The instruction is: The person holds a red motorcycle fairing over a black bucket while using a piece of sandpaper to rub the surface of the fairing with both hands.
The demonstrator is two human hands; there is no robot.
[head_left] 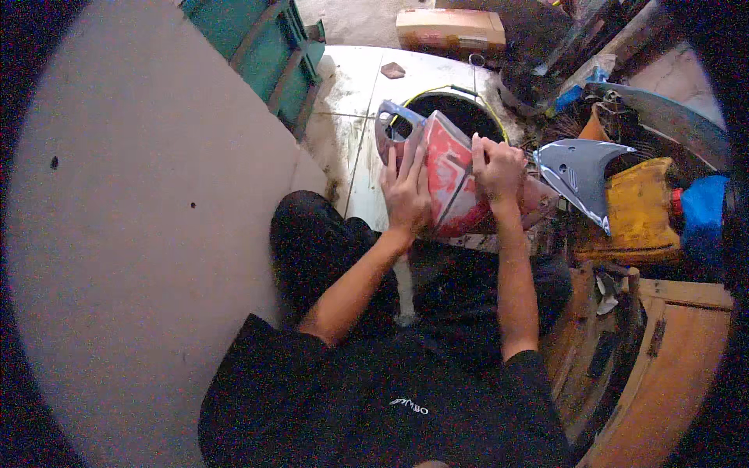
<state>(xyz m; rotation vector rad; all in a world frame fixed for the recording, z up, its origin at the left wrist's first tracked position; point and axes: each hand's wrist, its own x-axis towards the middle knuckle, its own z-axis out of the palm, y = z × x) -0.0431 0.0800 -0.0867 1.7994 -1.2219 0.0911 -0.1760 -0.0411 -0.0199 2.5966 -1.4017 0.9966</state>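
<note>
A scuffed motorcycle fairing panel [449, 168], red with worn pale patches and a dark stripe, sits tilted above my lap. A bluish-grey section with an oval opening forms its upper left end. My left hand [407, 191] holds the panel at the left, its fingers stretched along the surface and the thumb hidden. Against the right part of the panel, my right hand [499, 168] is closed with its thumb raised; whatever lies under its fingers is hidden. Just behind the panel is a dark round basin [460, 109] with a yellow rim.
At the right lie a glossy grey fairing piece [577, 168], a yellow jerrycan [641, 210] and a blue object [704, 214]. Wooden furniture [679, 343] stands at lower right. A cardboard box [451, 31] lies beyond the white tiles [351, 90]; a pale wall [148, 234] borders my left.
</note>
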